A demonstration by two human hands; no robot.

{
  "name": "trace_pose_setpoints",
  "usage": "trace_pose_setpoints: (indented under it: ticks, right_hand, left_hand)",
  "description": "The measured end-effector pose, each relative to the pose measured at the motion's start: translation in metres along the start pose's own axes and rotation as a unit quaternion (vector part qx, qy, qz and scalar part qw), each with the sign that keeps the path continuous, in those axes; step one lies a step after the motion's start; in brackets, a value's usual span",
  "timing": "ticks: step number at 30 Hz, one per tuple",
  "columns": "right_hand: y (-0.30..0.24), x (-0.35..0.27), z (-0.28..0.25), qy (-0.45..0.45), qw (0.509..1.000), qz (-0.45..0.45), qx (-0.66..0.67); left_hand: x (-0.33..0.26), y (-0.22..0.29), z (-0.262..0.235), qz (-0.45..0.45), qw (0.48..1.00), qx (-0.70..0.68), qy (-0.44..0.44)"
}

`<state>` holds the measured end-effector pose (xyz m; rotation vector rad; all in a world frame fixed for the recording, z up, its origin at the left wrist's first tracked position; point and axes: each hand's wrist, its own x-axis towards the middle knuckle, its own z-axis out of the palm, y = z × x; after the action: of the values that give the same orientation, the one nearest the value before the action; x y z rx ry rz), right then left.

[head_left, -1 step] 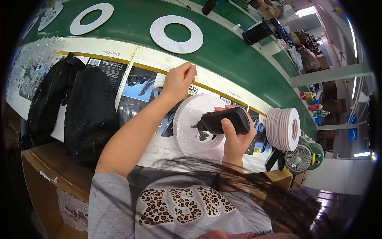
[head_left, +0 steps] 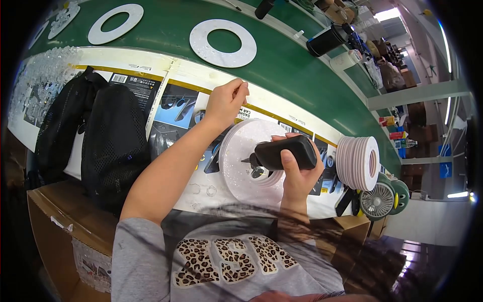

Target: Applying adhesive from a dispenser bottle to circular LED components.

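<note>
My right hand (head_left: 301,177) is wrapped round a black squeeze bottle with a dark pointed nozzle (head_left: 283,154). The bottle lies nearly level, its nozzle aimed left over a stack of flat white speckled rings (head_left: 240,138). A small shiny piece (head_left: 258,172) shows in the stack's central opening, below the nozzle. Left of the stack and farther away, my left hand (head_left: 227,102) is closed, fingers curled and thumb pressed in. Whatever it may hold is hidden.
Another white ring stack (head_left: 356,162) stands at the right, near a small fan (head_left: 377,200). Single white rings (head_left: 200,41) lie on the green surface (head_left: 297,83). At left are a black mesh bag (head_left: 114,133) and clear plastic pieces (head_left: 48,70). Below it stands a cardboard box (head_left: 48,214).
</note>
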<state>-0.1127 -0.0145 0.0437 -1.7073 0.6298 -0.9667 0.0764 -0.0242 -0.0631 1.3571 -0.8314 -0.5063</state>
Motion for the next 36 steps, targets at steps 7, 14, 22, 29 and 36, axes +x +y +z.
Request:
trace_pose_setpoints:
  ticks: [7,14,22,29,36]
  right_hand:
    - [0.000,-0.001,-0.007,0.035,0.998,-0.038,-0.028]
    - [-0.010,-0.013,-0.017,0.058,0.997,-0.025,0.046]
    - [-0.008,-0.033,-0.025,-0.013,1.000,-0.020,-0.004]
    - [-0.011,-0.034,-0.021,-0.027,0.999,-0.019,0.001]
    - [-0.009,-0.036,-0.021,-0.033,0.999,-0.010,-0.006]
  left_hand:
    - [0.000,0.000,0.000,0.000,1.000,0.009,-0.003]
    - [0.000,0.001,0.000,0.001,1.000,0.010,-0.001]
    - [0.001,0.000,0.001,0.007,1.000,0.016,0.003]
    - [0.001,-0.002,0.001,0.013,1.000,0.008,0.005]
    - [0.000,0.000,0.001,0.007,1.000,0.004,0.000]
